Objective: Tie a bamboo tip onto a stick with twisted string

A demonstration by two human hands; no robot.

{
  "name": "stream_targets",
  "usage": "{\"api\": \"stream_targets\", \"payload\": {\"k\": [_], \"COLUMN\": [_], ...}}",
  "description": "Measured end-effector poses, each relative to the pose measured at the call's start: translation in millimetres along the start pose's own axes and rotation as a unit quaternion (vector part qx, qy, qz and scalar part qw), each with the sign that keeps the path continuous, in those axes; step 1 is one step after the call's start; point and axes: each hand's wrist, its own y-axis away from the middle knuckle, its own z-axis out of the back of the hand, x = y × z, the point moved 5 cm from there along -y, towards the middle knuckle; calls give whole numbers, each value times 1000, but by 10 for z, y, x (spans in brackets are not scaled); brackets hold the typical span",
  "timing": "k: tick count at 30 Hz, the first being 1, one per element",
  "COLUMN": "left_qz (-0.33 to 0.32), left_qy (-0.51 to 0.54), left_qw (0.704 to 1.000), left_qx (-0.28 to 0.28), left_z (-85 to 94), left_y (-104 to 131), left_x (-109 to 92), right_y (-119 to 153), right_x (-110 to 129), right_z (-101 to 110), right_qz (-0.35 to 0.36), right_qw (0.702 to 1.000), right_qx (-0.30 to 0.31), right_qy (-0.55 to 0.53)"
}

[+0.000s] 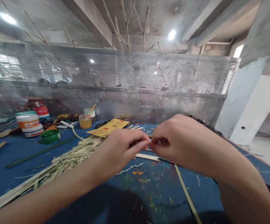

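Note:
My left hand [123, 146] and my right hand [175, 140] meet fingertip to fingertip just above the table, each in a pinch. What lies between the fingers is too small and hidden to make out. Beneath them is a flat pale strip [147, 157] with a dark, thin tool-like piece beside it, partly covered by my right hand. A long greenish strip [186, 191] runs from under my right hand toward the near edge. Left of my left hand lies a bundle of thin pale plant strips [71, 158], with yellow sandpaper sheets [109, 127] at its far end.
The blue table [135, 193] is paint-stained. At the left stand white jars [28, 123], a green lid or jar [50, 137], a yellow paint jar [85, 121] and a white-handled tool [67, 124]. A perforated metal screen [130, 84] closes off the back; a pillar [244, 96] stands right.

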Motion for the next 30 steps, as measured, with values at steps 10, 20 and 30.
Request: {"api": "stream_targets", "payload": {"k": [10, 20, 30], "left_qz": [123, 145, 109], "left_qy": [133, 284, 92], "left_qw": [974, 947, 986], "left_qx": [135, 28, 88], "left_z": [-474, -502, -552], "left_y": [819, 758, 725], "left_x": [266, 339, 147], "right_y": [113, 721, 863], "right_x": [124, 29, 475], "right_z": [-830, -1127, -730], "right_qz": [46, -196, 74], "right_qw": [896, 809, 993], "right_qx": [225, 53, -55], "right_qy": [-380, -552, -72]}}
